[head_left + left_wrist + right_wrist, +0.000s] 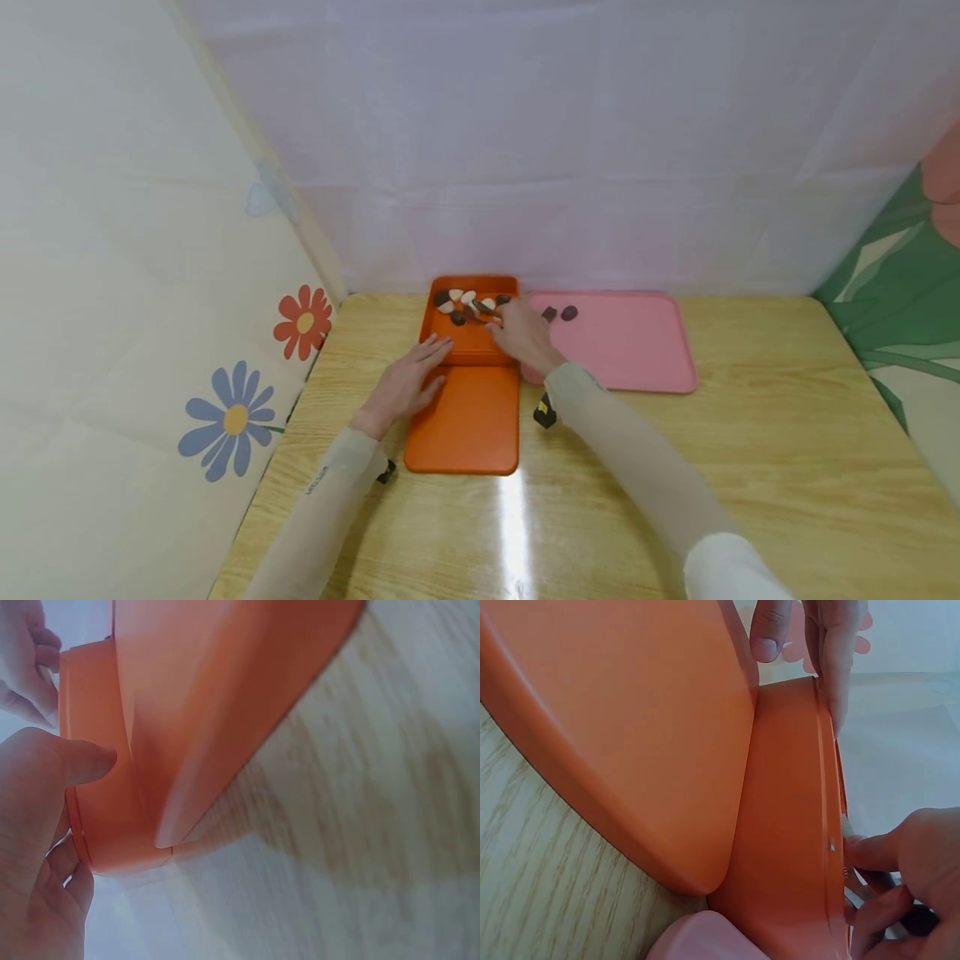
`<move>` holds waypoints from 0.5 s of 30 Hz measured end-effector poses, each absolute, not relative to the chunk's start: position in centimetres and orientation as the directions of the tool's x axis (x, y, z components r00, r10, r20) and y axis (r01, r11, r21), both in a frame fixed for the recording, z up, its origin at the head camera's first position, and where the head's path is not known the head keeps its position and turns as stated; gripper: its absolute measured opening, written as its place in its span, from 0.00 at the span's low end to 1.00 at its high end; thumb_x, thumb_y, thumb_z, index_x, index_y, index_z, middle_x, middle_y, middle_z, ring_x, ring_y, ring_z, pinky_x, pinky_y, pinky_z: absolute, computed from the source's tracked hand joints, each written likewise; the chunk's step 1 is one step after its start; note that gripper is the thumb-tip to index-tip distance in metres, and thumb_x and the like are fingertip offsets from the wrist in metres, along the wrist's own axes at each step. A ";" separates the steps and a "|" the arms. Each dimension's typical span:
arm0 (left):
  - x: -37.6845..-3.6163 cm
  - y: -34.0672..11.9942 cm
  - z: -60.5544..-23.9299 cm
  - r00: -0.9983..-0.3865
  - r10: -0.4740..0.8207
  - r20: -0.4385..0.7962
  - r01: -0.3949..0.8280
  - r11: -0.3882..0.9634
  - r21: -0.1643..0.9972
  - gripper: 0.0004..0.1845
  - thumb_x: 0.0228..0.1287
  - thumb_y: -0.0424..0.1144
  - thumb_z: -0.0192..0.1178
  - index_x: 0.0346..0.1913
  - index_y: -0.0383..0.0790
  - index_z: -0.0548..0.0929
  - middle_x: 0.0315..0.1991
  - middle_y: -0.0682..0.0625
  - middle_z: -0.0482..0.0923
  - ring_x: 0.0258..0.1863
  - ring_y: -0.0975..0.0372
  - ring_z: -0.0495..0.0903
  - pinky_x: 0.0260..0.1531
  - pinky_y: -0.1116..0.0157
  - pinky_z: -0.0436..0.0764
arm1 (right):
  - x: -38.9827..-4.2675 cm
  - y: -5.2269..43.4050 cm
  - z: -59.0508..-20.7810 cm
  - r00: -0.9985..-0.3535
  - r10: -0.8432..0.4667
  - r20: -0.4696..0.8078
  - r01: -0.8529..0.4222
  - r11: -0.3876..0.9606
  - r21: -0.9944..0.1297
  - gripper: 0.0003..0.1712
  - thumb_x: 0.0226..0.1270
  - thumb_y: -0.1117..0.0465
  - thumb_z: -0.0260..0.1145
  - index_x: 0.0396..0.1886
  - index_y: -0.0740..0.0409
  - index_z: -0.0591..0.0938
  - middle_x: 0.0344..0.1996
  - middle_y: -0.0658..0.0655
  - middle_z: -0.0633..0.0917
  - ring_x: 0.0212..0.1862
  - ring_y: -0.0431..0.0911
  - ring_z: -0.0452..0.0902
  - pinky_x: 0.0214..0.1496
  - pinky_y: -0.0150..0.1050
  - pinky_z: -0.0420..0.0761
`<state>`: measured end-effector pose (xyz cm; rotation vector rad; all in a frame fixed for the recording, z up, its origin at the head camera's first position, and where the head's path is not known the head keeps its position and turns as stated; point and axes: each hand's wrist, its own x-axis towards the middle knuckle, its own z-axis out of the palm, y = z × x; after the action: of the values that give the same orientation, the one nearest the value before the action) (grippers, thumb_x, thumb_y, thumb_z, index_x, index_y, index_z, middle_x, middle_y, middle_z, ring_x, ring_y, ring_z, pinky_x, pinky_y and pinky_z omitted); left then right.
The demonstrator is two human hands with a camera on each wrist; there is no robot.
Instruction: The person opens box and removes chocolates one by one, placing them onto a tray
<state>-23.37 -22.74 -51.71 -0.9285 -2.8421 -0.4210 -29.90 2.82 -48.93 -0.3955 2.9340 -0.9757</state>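
An orange box (470, 357) holds several dark and white pebble-like pieces (457, 306). My left hand (405, 382) rests at its front left corner, fingers stretched along the left side and thumb by the front wall (101, 817). Over the box's right side, my right hand (521, 329) pinches a slim tweezers-like tool (847, 874) with ridged tips between thumb and fingers. The tool's tips (482, 308) lie among the pieces. Its far end is mostly hidden by the hand.
An orange lid or tray (465, 425) lies against the box's front. To the right, a pink tray (622, 342) carries two dark pieces (569, 312) near its back left. All stand on a wooden table (787, 400), with a cloth backdrop (480, 150) behind.
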 end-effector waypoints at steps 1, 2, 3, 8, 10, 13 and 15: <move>-23.4 -22.8 -51.7 -0.805 0.560 0.198 0.593 0.773 0.225 0.35 0.74 0.35 0.69 0.80 0.36 0.71 0.79 0.42 0.70 0.80 0.45 0.66 0.76 0.44 0.72 | -29.9 2.8 -48.9 -0.968 -0.247 0.048 -0.226 0.769 -0.597 0.13 0.79 0.53 0.69 0.47 0.57 0.91 0.23 0.51 0.82 0.15 0.39 0.66 0.14 0.31 0.64; -23.4 -22.8 -51.7 -0.805 0.560 0.197 0.593 0.773 0.226 0.35 0.74 0.35 0.68 0.80 0.36 0.71 0.80 0.42 0.70 0.80 0.44 0.66 0.76 0.44 0.71 | -29.9 2.8 -48.9 -0.968 -0.248 0.044 -0.224 0.768 -0.600 0.13 0.79 0.53 0.69 0.46 0.58 0.91 0.22 0.51 0.81 0.14 0.39 0.65 0.14 0.31 0.63; -23.4 -22.8 -51.7 -0.805 0.560 0.195 0.593 0.773 0.226 0.35 0.74 0.35 0.68 0.80 0.36 0.71 0.80 0.42 0.70 0.80 0.44 0.66 0.76 0.44 0.71 | -30.0 2.7 -48.9 -0.968 -0.248 0.041 -0.222 0.766 -0.603 0.12 0.79 0.53 0.69 0.44 0.58 0.90 0.21 0.52 0.81 0.14 0.39 0.65 0.14 0.31 0.63; -23.4 -22.8 -51.5 -0.804 0.562 0.194 0.594 0.771 0.228 0.35 0.74 0.35 0.68 0.80 0.36 0.71 0.80 0.42 0.70 0.80 0.44 0.66 0.77 0.44 0.70 | -29.9 2.6 -49.0 -0.970 -0.238 0.051 -0.221 0.774 -0.593 0.14 0.78 0.53 0.70 0.46 0.60 0.91 0.25 0.56 0.86 0.13 0.39 0.65 0.14 0.31 0.63; -23.4 -22.8 -51.5 -0.803 0.562 0.198 0.595 0.770 0.231 0.35 0.74 0.35 0.68 0.80 0.35 0.71 0.79 0.42 0.70 0.80 0.44 0.66 0.77 0.44 0.70 | -29.8 2.5 -49.0 -0.971 -0.232 0.059 -0.221 0.777 -0.590 0.16 0.77 0.53 0.71 0.51 0.61 0.91 0.32 0.57 0.91 0.13 0.39 0.66 0.14 0.31 0.64; -23.3 -22.8 -51.5 -0.804 0.560 0.201 0.595 0.770 0.231 0.35 0.74 0.34 0.68 0.80 0.35 0.70 0.79 0.41 0.70 0.80 0.43 0.66 0.76 0.43 0.70 | -29.8 2.4 -49.1 -0.973 -0.221 0.071 -0.221 0.785 -0.579 0.17 0.77 0.53 0.71 0.54 0.59 0.91 0.37 0.56 0.92 0.14 0.38 0.67 0.15 0.31 0.64; -23.2 -22.8 -51.5 -0.806 0.559 0.197 0.592 0.771 0.233 0.35 0.74 0.34 0.68 0.80 0.35 0.70 0.80 0.42 0.69 0.81 0.44 0.66 0.76 0.43 0.70 | -29.8 2.4 -49.1 -0.973 -0.217 0.074 -0.219 0.788 -0.576 0.15 0.77 0.53 0.71 0.51 0.59 0.91 0.33 0.54 0.91 0.15 0.38 0.67 0.15 0.31 0.64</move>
<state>-23.25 -22.75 -51.48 -0.9282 -2.8461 -0.4336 -29.77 2.41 -49.08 -0.3626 2.9736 -0.9586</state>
